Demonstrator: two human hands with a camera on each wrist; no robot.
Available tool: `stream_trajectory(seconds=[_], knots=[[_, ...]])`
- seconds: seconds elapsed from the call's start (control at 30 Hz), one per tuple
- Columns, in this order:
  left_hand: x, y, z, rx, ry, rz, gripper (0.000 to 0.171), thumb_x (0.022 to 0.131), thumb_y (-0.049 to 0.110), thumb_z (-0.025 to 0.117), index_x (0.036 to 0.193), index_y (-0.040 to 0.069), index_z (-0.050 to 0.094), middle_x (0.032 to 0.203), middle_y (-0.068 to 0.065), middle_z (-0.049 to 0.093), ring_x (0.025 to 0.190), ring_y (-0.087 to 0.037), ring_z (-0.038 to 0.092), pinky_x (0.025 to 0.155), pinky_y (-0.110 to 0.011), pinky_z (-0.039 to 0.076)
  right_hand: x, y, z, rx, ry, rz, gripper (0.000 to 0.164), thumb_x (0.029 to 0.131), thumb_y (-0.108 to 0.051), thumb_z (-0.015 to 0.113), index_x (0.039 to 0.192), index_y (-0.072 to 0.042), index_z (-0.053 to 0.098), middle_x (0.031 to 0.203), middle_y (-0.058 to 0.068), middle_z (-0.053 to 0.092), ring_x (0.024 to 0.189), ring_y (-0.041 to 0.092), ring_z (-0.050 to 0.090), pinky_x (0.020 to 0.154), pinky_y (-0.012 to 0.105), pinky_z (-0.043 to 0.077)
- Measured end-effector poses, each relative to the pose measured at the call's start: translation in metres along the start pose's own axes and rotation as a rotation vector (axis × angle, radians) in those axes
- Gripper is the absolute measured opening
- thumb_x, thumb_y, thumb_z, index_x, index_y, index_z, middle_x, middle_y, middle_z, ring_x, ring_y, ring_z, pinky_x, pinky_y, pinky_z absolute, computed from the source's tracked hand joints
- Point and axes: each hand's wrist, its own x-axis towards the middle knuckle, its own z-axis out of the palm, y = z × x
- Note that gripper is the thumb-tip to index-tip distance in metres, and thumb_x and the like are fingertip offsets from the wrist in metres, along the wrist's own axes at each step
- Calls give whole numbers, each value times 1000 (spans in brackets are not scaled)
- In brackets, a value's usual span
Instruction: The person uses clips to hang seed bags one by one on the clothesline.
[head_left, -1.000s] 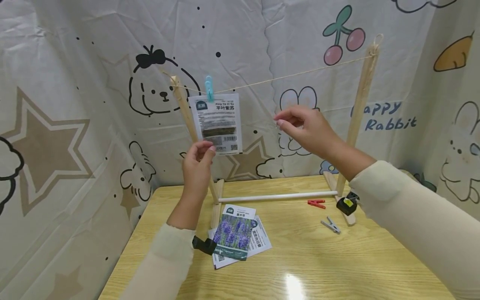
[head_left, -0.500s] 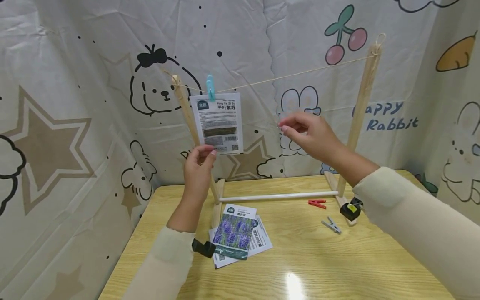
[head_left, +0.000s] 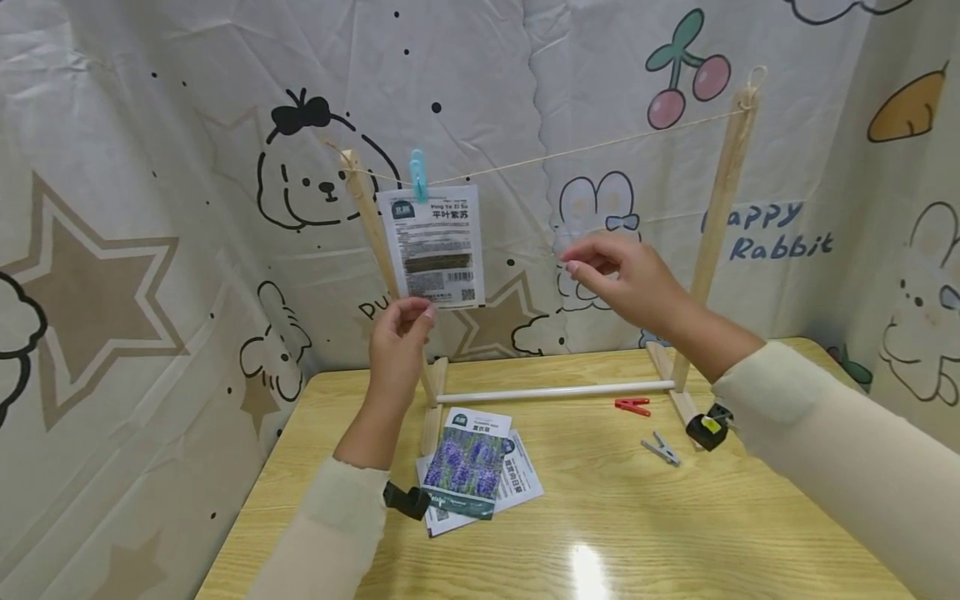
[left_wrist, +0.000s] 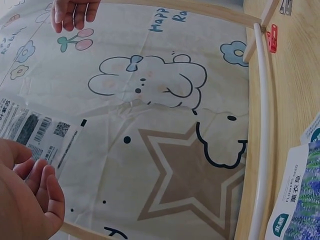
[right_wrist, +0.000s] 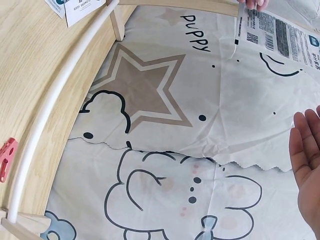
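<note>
A white seed packet, printed side facing me, hangs from a thin string by a light blue clothespin. My left hand is raised at the packet's lower left corner, its fingers loosely bent and overlapping that corner in the head view. In the left wrist view, nothing shows between the fingers of that hand. My right hand hovers in the air right of the packet and below the string. Its fingers are loosely curled and hold nothing.
The string spans two wooden posts joined low down by a white rod. A purple-flower seed packet overlaps another packet on the wooden table. A red clothespin and a grey clothespin lie at right.
My right hand has drifted down and a little to the right. My left hand has sunk slightly along the packet's corner. The packet and clothespins stay where they were.
</note>
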Motion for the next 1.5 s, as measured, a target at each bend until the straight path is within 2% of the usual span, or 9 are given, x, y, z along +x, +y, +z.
stream_trajectory(seconds=[0.2, 0.37, 0.57, 0.83, 1.07, 1.27, 1.4, 1.5], knots=[[-1, -3, -1, -1, -2, -4, 22, 100, 19, 63, 117, 5, 63, 99, 1, 61, 92, -12, 58, 79, -22, 49, -6, 3, 2, 0, 10, 17, 18, 101, -19, 62, 115, -10, 71, 106, 3, 70, 88, 7, 62, 75, 17, 51], [-3, -6, -1, -5, -4, -14, 23, 100, 17, 63, 118, 4, 63, 99, 1, 61, 92, -13, 59, 79, -22, 49, -11, 7, 3, -7, 12, 25, 19, 102, -19, 61, 115, -9, 70, 106, 5, 71, 89, 8, 63, 75, 18, 52], [-3, -9, -2, -7, -14, -4, 27, 100, 16, 62, 122, -1, 61, 100, 1, 61, 91, -12, 59, 79, -22, 49, -16, 10, 3, 7, 13, 63, 20, 102, -21, 61, 116, -9, 69, 108, 6, 70, 90, 8, 62, 76, 16, 50], [-3, -12, 1, -2, 19, -7, 22, 99, 11, 63, 118, 0, 64, 94, 3, 62, 85, -8, 59, 76, -21, 49, -21, 16, 3, 1, 8, 83, 19, 102, -22, 61, 114, -11, 71, 108, 4, 71, 89, 8, 63, 76, 20, 51], [-4, -14, 2, 7, 21, -30, 22, 99, 11, 62, 118, 0, 64, 92, 6, 61, 85, -7, 59, 76, -20, 49, -27, 22, 6, 9, 15, 107, 21, 102, -23, 62, 115, -10, 71, 110, 3, 71, 89, 7, 62, 76, 19, 51], [-5, -15, 3, 15, 10, -42, 22, 99, 12, 63, 118, 1, 64, 94, 2, 61, 88, -12, 58, 76, -20, 48, -32, 28, 7, 10, 33, 94, 19, 102, -22, 61, 114, -10, 71, 108, 4, 70, 87, 6, 60, 73, 18, 50], [-7, -17, 3, 24, 7, -39, 22, 99, 13, 62, 118, 1, 64, 95, 0, 62, 91, -19, 59, 78, -24, 49, -37, 31, 8, 11, 31, 96, 19, 102, -22, 61, 114, -12, 71, 109, 4, 70, 89, 5, 60, 76, 17, 50], [-7, -19, 3, 26, 6, -44, 21, 99, 14, 63, 117, 4, 66, 94, 0, 63, 91, -19, 60, 80, -27, 50, -40, 33, 8, 19, 30, 108, 18, 102, -21, 61, 114, -12, 71, 110, 4, 71, 91, 5, 60, 78, 17, 50]])
